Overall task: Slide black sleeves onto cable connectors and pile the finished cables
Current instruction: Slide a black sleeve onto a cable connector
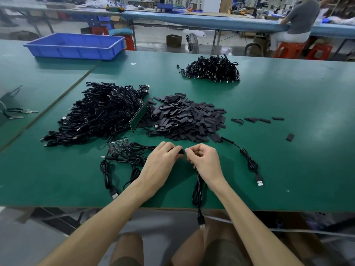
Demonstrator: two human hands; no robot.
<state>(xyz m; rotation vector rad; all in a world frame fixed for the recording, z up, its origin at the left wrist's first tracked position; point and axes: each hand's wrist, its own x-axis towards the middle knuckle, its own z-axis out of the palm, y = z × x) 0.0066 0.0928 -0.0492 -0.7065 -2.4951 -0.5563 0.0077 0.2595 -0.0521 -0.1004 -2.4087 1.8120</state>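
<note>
Lower centre of the frame: the left hand (163, 156) pinches a black sleeve (181, 151) while the right hand (203, 158), fingers curled, pinches the end of a cable (197, 189) against it. The cable trails over the near edge of the green worktop (288, 150), its USB plug (201, 226) hanging free. At centre lies the heap of loose sleeves (184, 120), with a large tangle of cables (99, 112) touching it at left, a smaller cable pile (211, 69) well apart at upper right, and a blue tray (76, 47) at upper left.

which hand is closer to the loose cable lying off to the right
Right. The right hand, pinching a held cable, sits just left of the loose cable; the left hand, gripping a black sleeve, is farther left, beyond the right hand.
</note>
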